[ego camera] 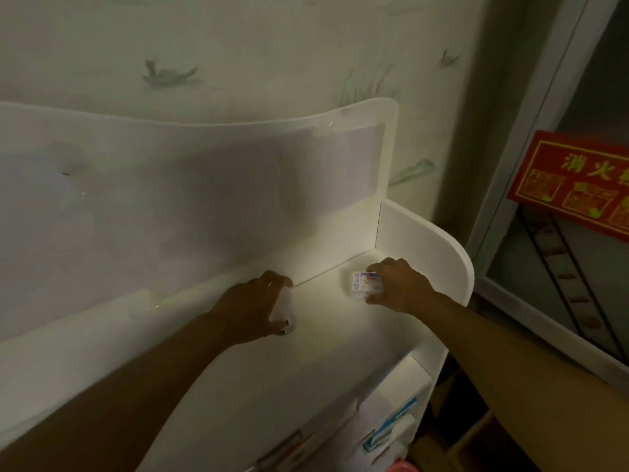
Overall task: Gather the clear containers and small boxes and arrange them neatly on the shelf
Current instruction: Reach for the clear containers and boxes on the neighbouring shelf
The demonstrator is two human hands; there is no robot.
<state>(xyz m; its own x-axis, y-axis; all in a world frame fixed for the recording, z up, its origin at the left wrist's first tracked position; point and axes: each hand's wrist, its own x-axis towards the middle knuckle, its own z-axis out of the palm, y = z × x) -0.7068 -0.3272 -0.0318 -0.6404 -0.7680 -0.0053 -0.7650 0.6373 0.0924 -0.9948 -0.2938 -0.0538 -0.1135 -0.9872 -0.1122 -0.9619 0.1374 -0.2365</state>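
On the white shelf top (326,338), my left hand (253,308) curls around a small clear container (287,310) with a dark bit at its base, resting on the surface. My right hand (396,284) grips a small white box with blue and red print (361,282), set down near the shelf's right back corner. A large translucent plastic lid or panel (190,199) leans upright against the wall behind the shelf, just beyond both hands.
The shelf's curved white side wall (439,253) bounds the right. Lower shelves hold boxes with blue print (391,427). A red sign with yellow characters (578,185) hangs on a glass door to the right. Patterned wallpaper covers the wall behind.
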